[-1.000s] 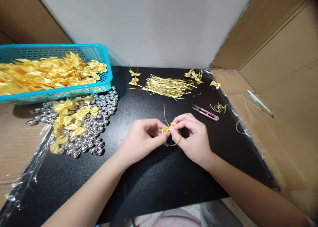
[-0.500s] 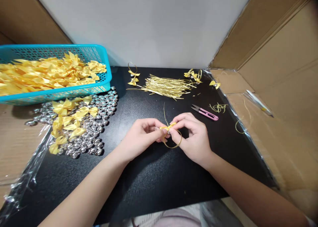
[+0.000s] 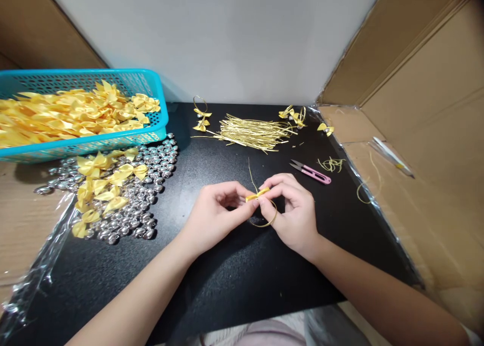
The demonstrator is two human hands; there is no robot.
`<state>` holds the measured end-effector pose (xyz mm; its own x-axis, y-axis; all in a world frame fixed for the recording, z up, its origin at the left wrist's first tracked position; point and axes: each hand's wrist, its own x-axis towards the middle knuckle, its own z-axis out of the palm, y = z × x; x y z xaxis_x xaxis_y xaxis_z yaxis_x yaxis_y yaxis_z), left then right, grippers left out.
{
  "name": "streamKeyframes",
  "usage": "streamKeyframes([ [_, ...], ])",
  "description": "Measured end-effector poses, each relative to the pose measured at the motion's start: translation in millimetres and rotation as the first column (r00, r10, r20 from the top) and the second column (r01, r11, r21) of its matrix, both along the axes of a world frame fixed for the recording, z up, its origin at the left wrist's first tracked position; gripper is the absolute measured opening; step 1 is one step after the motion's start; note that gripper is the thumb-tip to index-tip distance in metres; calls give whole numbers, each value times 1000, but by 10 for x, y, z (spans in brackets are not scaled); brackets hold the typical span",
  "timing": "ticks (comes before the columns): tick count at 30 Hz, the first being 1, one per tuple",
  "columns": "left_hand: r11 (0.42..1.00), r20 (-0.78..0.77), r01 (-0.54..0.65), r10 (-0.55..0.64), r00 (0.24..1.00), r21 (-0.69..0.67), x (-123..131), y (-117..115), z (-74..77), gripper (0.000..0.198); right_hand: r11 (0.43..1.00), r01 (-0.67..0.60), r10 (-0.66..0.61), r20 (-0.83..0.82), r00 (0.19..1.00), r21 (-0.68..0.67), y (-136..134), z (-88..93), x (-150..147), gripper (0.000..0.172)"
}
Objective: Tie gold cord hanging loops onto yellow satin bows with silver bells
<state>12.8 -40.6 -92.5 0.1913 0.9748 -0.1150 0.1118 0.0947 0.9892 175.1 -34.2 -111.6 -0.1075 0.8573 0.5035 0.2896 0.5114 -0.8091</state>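
A small yellow ribbon bow [image 3: 260, 192] is pinched between my two hands above the middle of the black table. My left hand [image 3: 221, 210] closes on its left side, thumb and fingertips together. From the right, my right hand [image 3: 293, 210] grips the bow with thumb and forefinger. A gold cord [image 3: 274, 219] hangs from the bow in a loop below my fingers, and one thin end sticks up above it. Whatever lies under my thumbs is hidden. To the right of my right hand lies a pair of pink thread snips [image 3: 312, 173], blades apart.
At the left, a blue basket [image 3: 161, 83] holds many yellow bows. Silver beads [image 3: 145, 197] with loose bows [image 3: 91, 164] on them lie in front. Behind my hands is a bundle of gold cords [image 3: 253, 132], with finished-looking bows [image 3: 202, 119] beside it. Cord scraps [image 3: 331, 164] and a cutter knife [image 3: 393, 158] are rightward.
My left thumb has moved onto the lower edge of the bow, and its fingers have shifted. The bow is turned a little, and less of the loop's left part shows.
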Motion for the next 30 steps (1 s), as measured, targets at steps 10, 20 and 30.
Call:
streamKeyframes([
  [10, 998, -79, -25, 30, 996, 66, -14, -2, -19, 12, 1000, -11, 11, -9, 1000, -2, 2, 7, -1, 17],
  [20, 993, -21, -110, 109, 994, -35, 23, -8, -40, 18, 999, 36, -37, 67, 997, 20, 9, 24, 16, 11],
  [30, 978, 106, -121, 140, 984, -173, 33, 23, -11, 12, 1000, 23, -25, 78, 997, 19, 38, 46, 49, 10],
])
